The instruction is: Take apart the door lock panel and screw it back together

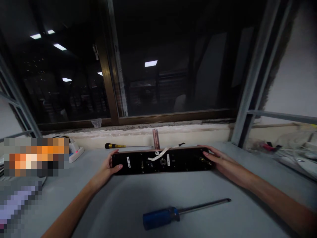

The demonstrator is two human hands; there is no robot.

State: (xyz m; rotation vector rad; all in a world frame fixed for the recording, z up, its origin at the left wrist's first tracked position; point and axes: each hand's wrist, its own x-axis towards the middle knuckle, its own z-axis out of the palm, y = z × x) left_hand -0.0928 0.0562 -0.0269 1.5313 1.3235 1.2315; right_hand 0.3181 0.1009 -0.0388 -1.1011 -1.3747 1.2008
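Observation:
A long black lock panel (183, 161) with a copper-coloured edge lies flat across the grey table (123, 198), its inner side up, with a white ribbon cable (158, 154) and a copper handle (155, 138) at its far edge. My left hand (109, 167) grips the panel's left end, thumb on top. My right hand (218, 160) holds the right end, fingers laid along it.
A blue-handled screwdriver (160, 217) lies near me on the table. A black and yellow screwdriver (119, 145) rests by the window sill (148, 132). A white power strip (75, 152) sits at the left; cables and clutter (292, 148) at the right behind a metal frame post (250, 99).

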